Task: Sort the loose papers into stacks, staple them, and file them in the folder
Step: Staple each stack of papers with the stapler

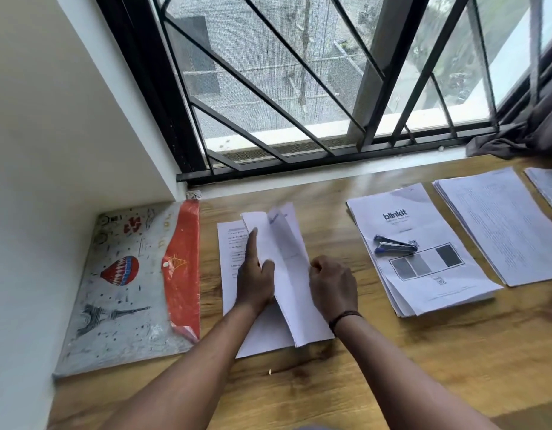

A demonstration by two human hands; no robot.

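Head view of a wooden desk (392,367) beneath a barred window (299,88). Centre: a sheaf of white printed papers (287,274), its upper sheets lifted and bowed. The left hand (256,274) presses the lower page, forefinger straight, thumb against the raised sheets; the right hand (332,283) curls its grip on their right edge. Left: a balloon-and-tower printed folder (129,290) with red snap flap. Right: a "blinkit" stack (423,274) bearing a blue stapler (394,244), beside a text stack (498,228)
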